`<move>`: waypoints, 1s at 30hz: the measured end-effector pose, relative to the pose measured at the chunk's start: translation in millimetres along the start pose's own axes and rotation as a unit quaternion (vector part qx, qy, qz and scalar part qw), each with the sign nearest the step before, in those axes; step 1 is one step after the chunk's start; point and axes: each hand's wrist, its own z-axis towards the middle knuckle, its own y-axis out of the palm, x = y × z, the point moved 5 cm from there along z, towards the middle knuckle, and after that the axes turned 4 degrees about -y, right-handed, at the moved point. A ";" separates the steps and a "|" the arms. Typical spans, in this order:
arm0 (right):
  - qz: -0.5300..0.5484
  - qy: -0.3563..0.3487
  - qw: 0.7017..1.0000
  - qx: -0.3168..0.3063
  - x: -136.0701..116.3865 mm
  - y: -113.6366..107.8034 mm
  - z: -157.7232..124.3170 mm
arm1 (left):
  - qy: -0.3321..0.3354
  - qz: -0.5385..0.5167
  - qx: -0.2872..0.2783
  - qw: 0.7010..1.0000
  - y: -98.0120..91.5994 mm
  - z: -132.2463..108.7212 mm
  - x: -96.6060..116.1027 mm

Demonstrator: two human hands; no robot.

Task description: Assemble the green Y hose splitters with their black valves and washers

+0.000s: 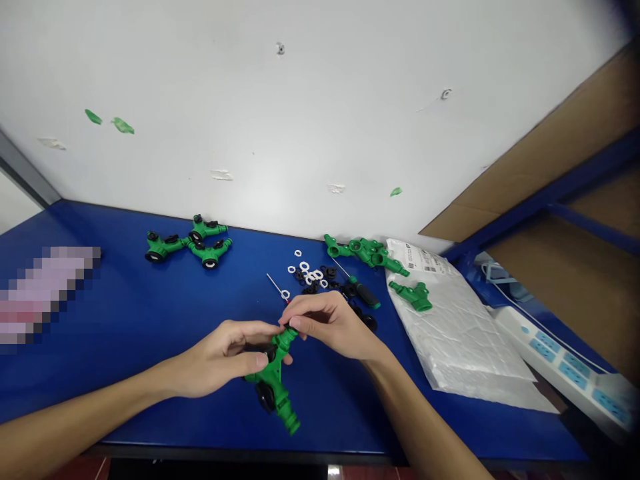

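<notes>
While the left hand grips the green fitting, right fingers pinch its top.

Bright even overhead light, soft glare on white wall, faint shadows under hands, wide-angle bend + dark vignette at rt edge, pixelated patch at left.

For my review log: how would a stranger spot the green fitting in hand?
On the blue table, look near the front edge. The fitting sits between the left hand and right hand. Unlike the other fittings farther back, it is held.
</notes>
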 end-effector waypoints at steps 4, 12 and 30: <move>0.022 -0.016 1.000 0.006 -2.9 1.0 1.0 | 0.022 -0.007 0.026 0.999 -5.7 0.6 0.6; 0.031 -0.030 0.998 0.034 -3.8 1.4 2.3 | 0.027 0.000 0.078 0.997 -8.5 -0.1 -2.3; -0.079 -0.038 0.996 0.013 -3.1 -2.3 -3.2 | 0.037 0.174 0.090 0.980 -7.3 -3.6 5.5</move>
